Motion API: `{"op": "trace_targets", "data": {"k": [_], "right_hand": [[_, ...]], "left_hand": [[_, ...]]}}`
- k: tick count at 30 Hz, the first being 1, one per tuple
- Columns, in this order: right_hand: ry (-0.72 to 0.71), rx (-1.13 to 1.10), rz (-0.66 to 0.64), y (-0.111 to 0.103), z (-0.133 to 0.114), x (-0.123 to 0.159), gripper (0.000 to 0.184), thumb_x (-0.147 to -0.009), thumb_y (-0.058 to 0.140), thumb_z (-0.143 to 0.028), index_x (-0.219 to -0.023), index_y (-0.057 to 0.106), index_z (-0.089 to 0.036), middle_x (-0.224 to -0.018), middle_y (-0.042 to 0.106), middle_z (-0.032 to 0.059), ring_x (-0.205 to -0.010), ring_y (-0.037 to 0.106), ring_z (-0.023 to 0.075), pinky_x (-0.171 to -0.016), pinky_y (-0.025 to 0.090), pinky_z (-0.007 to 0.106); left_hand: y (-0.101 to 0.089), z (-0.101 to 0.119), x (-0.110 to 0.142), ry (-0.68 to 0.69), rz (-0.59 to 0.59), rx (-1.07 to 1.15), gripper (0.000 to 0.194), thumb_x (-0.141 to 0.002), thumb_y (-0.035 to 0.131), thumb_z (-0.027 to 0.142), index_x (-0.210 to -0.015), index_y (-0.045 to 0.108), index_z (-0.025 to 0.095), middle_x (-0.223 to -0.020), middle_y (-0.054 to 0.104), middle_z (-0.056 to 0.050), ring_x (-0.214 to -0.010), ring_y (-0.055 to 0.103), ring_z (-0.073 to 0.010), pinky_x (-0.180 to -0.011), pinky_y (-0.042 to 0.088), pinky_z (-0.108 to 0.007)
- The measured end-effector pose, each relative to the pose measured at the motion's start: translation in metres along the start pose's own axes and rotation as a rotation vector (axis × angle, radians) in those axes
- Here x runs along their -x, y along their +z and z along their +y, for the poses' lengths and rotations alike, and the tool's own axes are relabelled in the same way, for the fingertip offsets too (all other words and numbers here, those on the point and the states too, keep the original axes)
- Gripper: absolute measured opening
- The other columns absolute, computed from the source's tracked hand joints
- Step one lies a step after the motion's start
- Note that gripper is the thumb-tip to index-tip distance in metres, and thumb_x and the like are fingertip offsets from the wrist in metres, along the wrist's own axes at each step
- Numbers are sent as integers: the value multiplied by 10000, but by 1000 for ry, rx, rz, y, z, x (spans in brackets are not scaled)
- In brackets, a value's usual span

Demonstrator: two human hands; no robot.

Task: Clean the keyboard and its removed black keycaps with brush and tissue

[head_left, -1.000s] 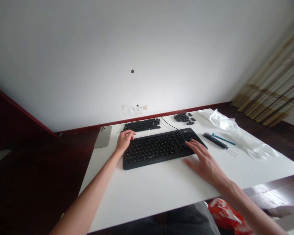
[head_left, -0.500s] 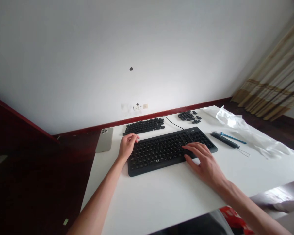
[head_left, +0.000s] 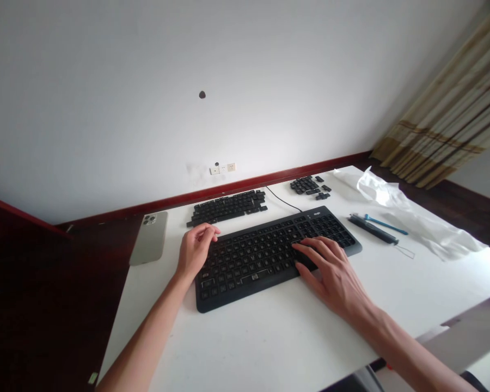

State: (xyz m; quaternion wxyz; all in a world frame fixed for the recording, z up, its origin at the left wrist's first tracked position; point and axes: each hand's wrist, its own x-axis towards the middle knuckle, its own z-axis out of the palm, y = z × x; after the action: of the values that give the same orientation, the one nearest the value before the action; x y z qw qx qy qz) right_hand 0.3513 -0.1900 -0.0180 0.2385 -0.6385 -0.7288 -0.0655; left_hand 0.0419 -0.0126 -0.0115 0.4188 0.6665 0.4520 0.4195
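A black keyboard lies on the white table, its keycaps off over most of the visible area and the key sockets bare. My left hand is at its far left corner, fingers curled and thumb close to the index finger; whatever may be between them is hidden. My right hand lies palm down over the keyboard's right part, fingers spread, thumb at the near edge. Behind the keyboard, rows of loose black keycaps are laid out, with a smaller group of keycaps farther right.
A phone lies face down at the table's left edge. Right of the keyboard are a dark wire-ended tool, a blue stick-like tool and a crumpled white plastic sheet. A cable runs back from the keyboard.
The whole view has shifted, so the table and keyboard appear farther left. Both hands keep nearly the same places on the keyboard.
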Motion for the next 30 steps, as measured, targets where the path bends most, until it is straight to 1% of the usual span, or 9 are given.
{"op": "trace_targets", "data": {"k": [7, 10, 12, 15, 18, 20, 22, 25, 30], "right_hand": [[11, -10, -25, 0, -6, 1, 412, -1048, 573, -366, -1440, 606, -244, -1413, 642, 123, -1339, 521, 370, -1088, 478, 584], [16, -36, -19, -1, -10, 0, 422, -1047, 564, -349, -1454, 588, -238, -1419, 629, 139, -1338, 527, 377, -1073, 493, 590], [21, -74, -4, -3, -8, -1, 413, -1042, 568, -336, -1446, 592, -255, -1422, 622, 136, -1345, 525, 376, -1074, 501, 587], [68, -103, 89, -10, 10, 2, 348, -1039, 571, -317, -1377, 638, -272, -1375, 641, 120, -1317, 543, 360, -1085, 506, 572], [212, -31, 183, -19, 43, 11, 314, -1046, 544, -361, -1311, 685, -271, -1324, 655, 124, -1234, 576, 369, -1036, 525, 585], [283, 29, 197, -24, 65, 18, 332, -1047, 528, -409, -1287, 713, -273, -1321, 648, 131, -1214, 578, 386, -1014, 526, 601], [300, 65, 200, -27, 82, 24, 356, -1049, 519, -437, -1276, 733, -266, -1328, 639, 138, -1223, 576, 396, -1029, 509, 612], [299, 55, 186, -29, 95, 28, 368, -1054, 514, -454, -1265, 750, -266, -1332, 643, 132, -1218, 595, 380, -1029, 504, 585], [367, 2, 163, -27, 100, 25, 347, -1042, 530, -469, -1232, 764, -298, -1265, 703, 83, -1131, 657, 329, -931, 547, 496]], "left_hand": [[-1, -3, 1, -3, 16, -28, 269, -952, 613, 373, -810, 771, 208, -749, 701, -12, -783, 654, -190, -760, 485, -278], [-2, -2, 2, 1, 16, -40, 276, -956, 612, 381, -807, 770, 211, -744, 702, -11, -780, 657, -189, -774, 493, -277], [-2, -2, 2, 11, 15, -48, 287, -958, 613, 399, -811, 772, 211, -746, 706, -17, -779, 658, -194, -770, 499, -281], [-3, 1, 3, 21, 24, -67, 295, -956, 617, 418, -820, 778, 212, -757, 717, -23, -784, 664, -203, -764, 510, -286], [-3, 3, 4, 15, 32, -83, 278, -943, 624, 401, -804, 779, 217, -754, 721, -20, -785, 671, -202, -773, 520, -282], [-3, 4, 4, 10, 32, -93, 266, -936, 630, 396, -803, 780, 221, -752, 723, -16, -784, 674, -198, -772, 521, -276], [-2, 5, 4, 7, 31, -102, 263, -936, 632, 399, -809, 782, 224, -758, 726, -14, -791, 678, -197, -777, 523, -273], [-2, 6, 3, 11, 31, -105, 266, -932, 630, 403, -804, 779, 224, -757, 727, -17, -787, 681, -203, -772, 531, -280], [-3, 7, 3, 8, 37, -120, 269, -927, 635, 415, -800, 778, 225, -751, 725, -20, -786, 687, -209, -768, 541, -284]]}}
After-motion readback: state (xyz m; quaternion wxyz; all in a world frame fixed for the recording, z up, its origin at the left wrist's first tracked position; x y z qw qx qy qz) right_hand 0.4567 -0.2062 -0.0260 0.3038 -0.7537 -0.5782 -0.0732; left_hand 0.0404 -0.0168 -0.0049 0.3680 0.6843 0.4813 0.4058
